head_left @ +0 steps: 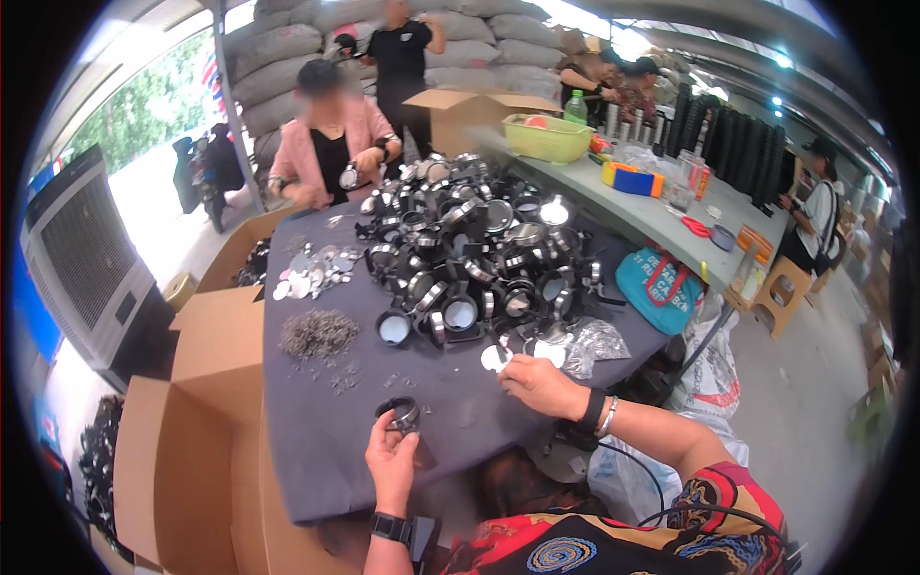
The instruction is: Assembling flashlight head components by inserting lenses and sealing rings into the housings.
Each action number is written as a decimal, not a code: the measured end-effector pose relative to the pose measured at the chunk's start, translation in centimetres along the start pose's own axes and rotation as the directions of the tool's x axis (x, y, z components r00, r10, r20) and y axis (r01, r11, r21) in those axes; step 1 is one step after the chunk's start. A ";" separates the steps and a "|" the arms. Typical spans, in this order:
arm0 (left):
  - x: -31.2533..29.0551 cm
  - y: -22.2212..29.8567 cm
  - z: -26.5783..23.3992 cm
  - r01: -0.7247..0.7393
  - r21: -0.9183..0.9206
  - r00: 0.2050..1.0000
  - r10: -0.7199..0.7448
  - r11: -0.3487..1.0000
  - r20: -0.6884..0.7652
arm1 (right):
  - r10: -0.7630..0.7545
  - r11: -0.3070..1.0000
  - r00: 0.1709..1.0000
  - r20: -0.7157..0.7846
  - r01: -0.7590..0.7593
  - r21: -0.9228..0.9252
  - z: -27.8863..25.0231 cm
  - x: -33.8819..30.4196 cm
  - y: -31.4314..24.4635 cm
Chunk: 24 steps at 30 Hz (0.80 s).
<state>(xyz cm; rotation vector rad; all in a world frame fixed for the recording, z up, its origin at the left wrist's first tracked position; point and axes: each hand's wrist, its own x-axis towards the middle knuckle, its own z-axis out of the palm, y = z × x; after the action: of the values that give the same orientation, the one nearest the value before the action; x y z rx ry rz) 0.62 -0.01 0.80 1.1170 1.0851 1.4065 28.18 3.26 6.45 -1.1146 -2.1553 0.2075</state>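
Near the front edge of the dark cloth-covered table (460,412), my left hand (389,465) grips a round black ring-shaped part (404,414) between thumb and fingers. To the right and farther in, my right hand (544,385) is closed in a pinch beside a flat white disc (494,358). A small dark and silvery piece shows at its fingertips, too small to name. Another white disc (550,353) lies just beyond that hand, next to a clear plastic bag (598,345). Beyond both hands rises a large heap of black round parts with silver rims (470,249).
A pile of small metal pieces (320,335) and scattered pale discs (314,272) lie at the left. Open cardboard boxes (192,450) stand left of the table. Across it, a person in pink (331,144) handles a part. A teal bag (661,290) sits at the right edge.
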 end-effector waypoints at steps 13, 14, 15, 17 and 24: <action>-0.5 -0.9 -1.3 -0.045 0.152 0.999 0.049 0.987 -0.024 | 0.103 0.990 0.985 0.141 -0.115 0.077 -0.4 2.1 -2.3; -0.4 -0.1 -0.9 -0.033 0.115 0.999 0.034 0.993 -0.010 | 0.043 0.994 0.999 0.025 -0.045 0.098 0.0 2.8 -2.7; -0.1 0.6 0.0 -0.023 0.075 1.000 0.024 0.997 -0.004 | 0.020 0.999 0.999 -0.028 -0.019 0.039 0.1 3.7 -3.3; 0.0 0.9 0.4 -0.035 0.074 0.999 0.035 0.997 0.005 | 0.083 0.967 0.992 -0.096 -0.057 0.247 1.5 4.7 -5.0; -0.1 0.7 0.1 0.014 0.013 1.000 -0.014 1.000 -0.020 | -0.105 0.933 0.986 -0.132 0.143 0.331 10.7 6.4 -5.4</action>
<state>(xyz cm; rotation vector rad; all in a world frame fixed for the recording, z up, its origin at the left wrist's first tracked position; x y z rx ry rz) 0.64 -0.18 1.53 1.1053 1.1160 1.4038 15.18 6.60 4.02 -0.7709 -1.9865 0.4308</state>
